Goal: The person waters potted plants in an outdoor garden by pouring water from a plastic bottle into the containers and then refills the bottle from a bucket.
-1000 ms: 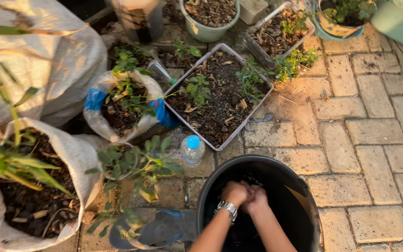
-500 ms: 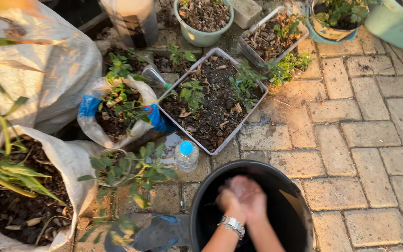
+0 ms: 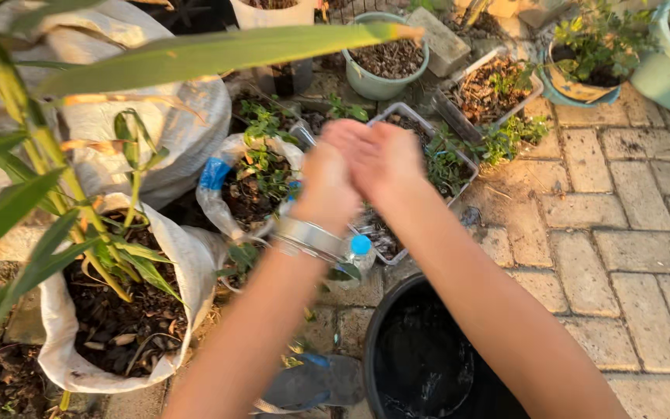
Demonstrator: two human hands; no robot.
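Both hands are raised in front of the camera, pressed palm against palm and blurred. The left hand (image 3: 333, 177) has a metal bracelet (image 3: 309, 236) on its wrist; the right hand (image 3: 385, 159) lies against it, fingers stretched out flat and holding nothing, though the blur hides finer detail of the left fingers. Below the forearms stands a round black bucket (image 3: 397, 310) on the brick paving (image 3: 622, 233), its inside dark and wet-looking. Just beside its rim stands a clear plastic bottle (image 3: 357, 260) with a blue cap. Behind the hands sits a rectangular tray (image 3: 459, 159) of soil with small green plants, and to the left a white sack (image 3: 188, 256) of soil holding a leafy plant.
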